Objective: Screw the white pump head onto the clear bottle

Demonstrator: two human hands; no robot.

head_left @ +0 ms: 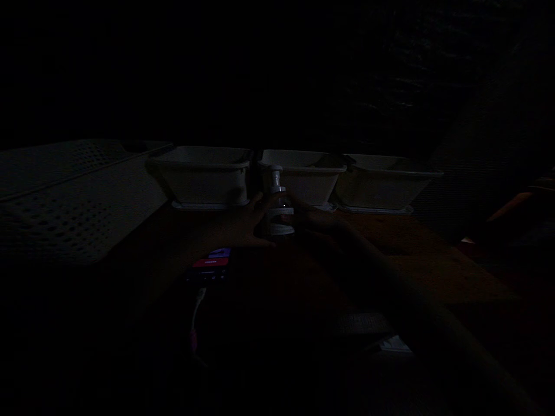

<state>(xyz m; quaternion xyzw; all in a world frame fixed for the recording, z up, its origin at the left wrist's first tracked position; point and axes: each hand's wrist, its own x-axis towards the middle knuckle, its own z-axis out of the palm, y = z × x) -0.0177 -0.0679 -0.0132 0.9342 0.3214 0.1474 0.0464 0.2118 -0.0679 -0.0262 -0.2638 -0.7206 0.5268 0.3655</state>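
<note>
The scene is very dark. An upright pump bottle (281, 222) with a pale label and a white pump top stands at the middle of the wooden table. On its left side is my left hand (245, 224), its fingers spread and curved toward the bottle; whether they touch it is hard to make out. From the right, my right hand (310, 215) reaches round the bottle, with its fingers against the label. Below my left hand lies a phone (210, 266) with a lit screen, joined to a white cable (198, 303).
Three pale bins (208, 179), (310, 182), (385, 188) stand in a row behind the bottle. A large perforated white basket (65, 214) fills the left side. Near my right forearm lies a small pale item (394, 344). At the far right, part of a person's limb (511, 208) shows dimly.
</note>
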